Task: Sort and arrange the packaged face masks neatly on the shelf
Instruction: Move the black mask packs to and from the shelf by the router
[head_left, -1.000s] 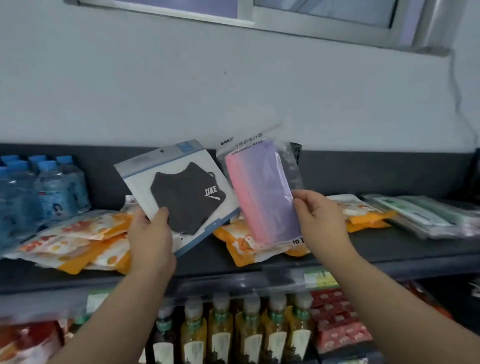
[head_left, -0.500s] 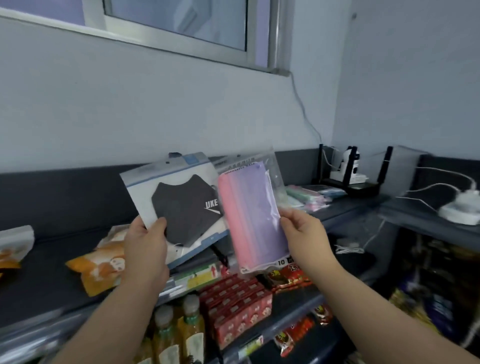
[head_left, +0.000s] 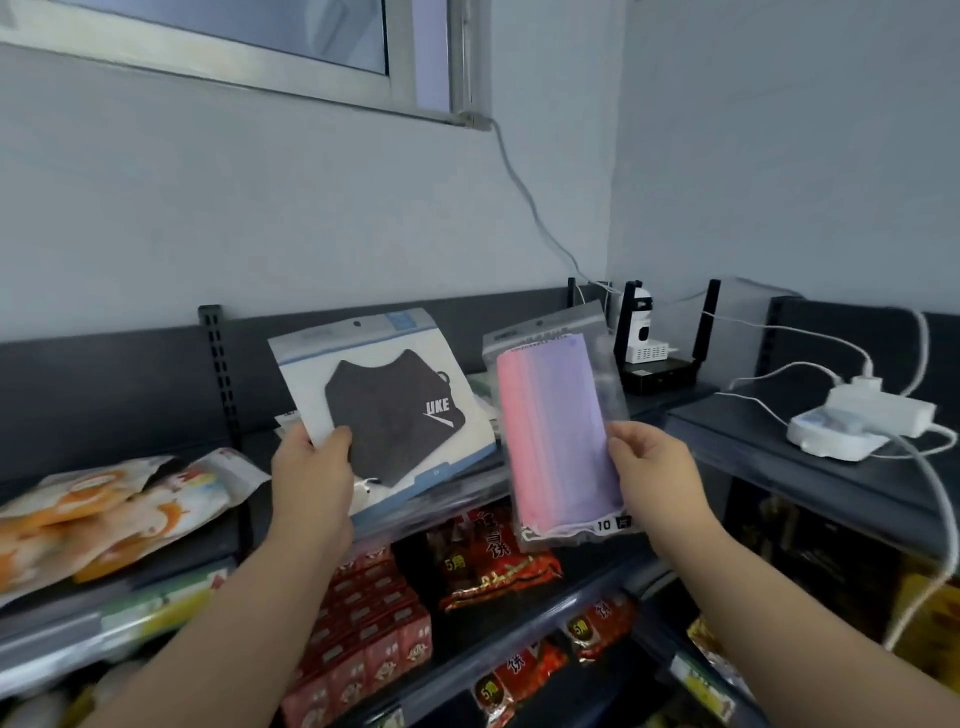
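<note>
Both packs have swung rightward along the dark shelf (head_left: 779, 457). Left hand (head_left: 311, 483) fingers clamp the white card pack of a black mask (head_left: 384, 410); right hand (head_left: 654, 467) fingers clamp the clear pink-purple mask bag (head_left: 556, 441), faces outward, likely for comparing.

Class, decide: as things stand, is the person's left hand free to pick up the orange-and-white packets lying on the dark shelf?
Probably not: the left hand already grips the black mask's white pack. The orange-and-white packets lie uncovered nearby.
</note>
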